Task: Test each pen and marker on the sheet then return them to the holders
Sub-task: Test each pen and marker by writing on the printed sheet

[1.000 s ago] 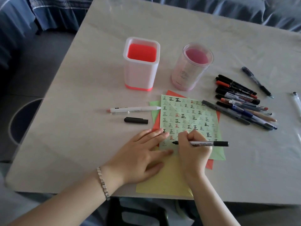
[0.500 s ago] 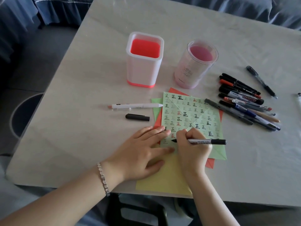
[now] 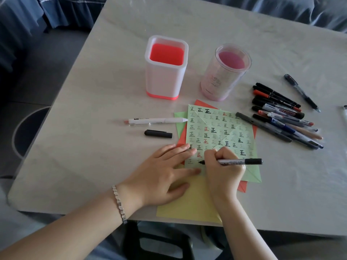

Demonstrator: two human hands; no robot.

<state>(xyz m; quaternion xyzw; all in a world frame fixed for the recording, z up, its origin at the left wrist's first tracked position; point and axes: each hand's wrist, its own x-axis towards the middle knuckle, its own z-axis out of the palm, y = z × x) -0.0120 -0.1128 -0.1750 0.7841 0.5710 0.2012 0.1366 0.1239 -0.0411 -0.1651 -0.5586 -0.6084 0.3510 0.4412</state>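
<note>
Right hand [image 3: 223,171]: grip closed round a black-capped marker [image 3: 238,161], fingers curled on the barrel. The tip points left, down at the near-left rows of the green sheet [image 3: 219,132]. The barrel lies nearly level, its back end pointing right.

Left hand [image 3: 163,175]: grip wide, fingers straight and flat. Fingertips press the sheet's near-left edge, just beside the marker tip. Bracelet [image 3: 119,203] on the wrist.

The sheet is covered in rows of small black and red marks. It lies on a red sheet [image 3: 242,186] and a yellow sheet [image 3: 189,203].

Square holder [image 3: 165,72] and round holder [image 3: 223,76]: upright, side by side beyond the sheet.

Left of the sheet: white pen [image 3: 155,121] with a black cap [image 3: 158,133] near it, both flat on the counter [image 3: 93,147].

Right of the sheet: pile of pens [image 3: 281,117]. A lone pen [image 3: 301,92] lies apart, further right.
</note>
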